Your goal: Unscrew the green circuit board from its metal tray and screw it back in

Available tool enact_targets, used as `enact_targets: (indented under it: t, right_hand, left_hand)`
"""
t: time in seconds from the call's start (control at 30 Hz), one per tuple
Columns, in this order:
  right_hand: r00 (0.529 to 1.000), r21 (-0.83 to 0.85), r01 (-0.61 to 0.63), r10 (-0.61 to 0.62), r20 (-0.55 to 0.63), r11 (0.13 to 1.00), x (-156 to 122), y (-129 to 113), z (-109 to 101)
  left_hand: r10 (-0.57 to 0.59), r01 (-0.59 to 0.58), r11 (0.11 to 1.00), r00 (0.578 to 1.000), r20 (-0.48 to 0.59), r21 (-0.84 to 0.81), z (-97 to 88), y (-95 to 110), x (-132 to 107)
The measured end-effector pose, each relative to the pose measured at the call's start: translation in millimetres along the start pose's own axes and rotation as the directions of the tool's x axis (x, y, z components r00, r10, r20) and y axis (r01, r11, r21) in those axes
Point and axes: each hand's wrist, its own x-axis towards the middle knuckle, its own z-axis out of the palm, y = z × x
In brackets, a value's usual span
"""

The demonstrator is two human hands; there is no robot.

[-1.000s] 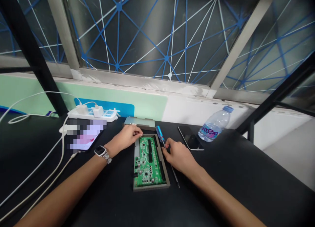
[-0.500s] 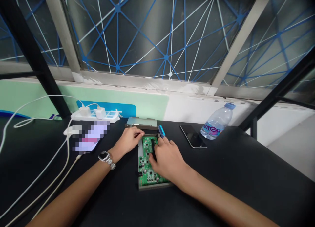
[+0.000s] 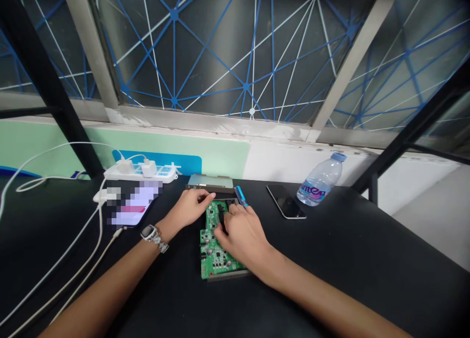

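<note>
A green circuit board [image 3: 216, 259] rests over a shallow metal case [image 3: 229, 276], shifted so that its left side overhangs the case. My right hand [image 3: 244, 235] lies across the board's right half, with its thumb and fingers closed around a black raised part [image 3: 221, 214]. At the upper left corner, my left hand [image 3: 191, 207] has thumb and index finger pinched together. Whether they grip the board, the case or something small is hidden. Just above my right knuckles is a blue pen-like object [image 3: 241, 196], partly covered at its lower end.
A flat metal cover [image 3: 211, 182] lies behind the case. On the right are a dark phone [image 3: 285, 202] and a water bottle [image 3: 320, 180]. A lit phone [image 3: 135, 206], a power strip [image 3: 161, 173] and several white cables occupy the left side of the black table [image 3: 348, 279].
The board has shifted left relative to its case, now covering the case's left rim. My right hand has moved left with it. My left hand stays near the corner.
</note>
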Motion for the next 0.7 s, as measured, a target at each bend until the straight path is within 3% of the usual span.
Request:
enact_targets:
  t: [0.7]
  right_hand:
    - [1.0, 0.072, -0.006, 0.006, 0.008, 0.997, 7, -22, -1]
  left_hand:
    - [-0.017, 0.018, 0.999, 0.999, 0.032, -0.045, 0.0, 0, 0]
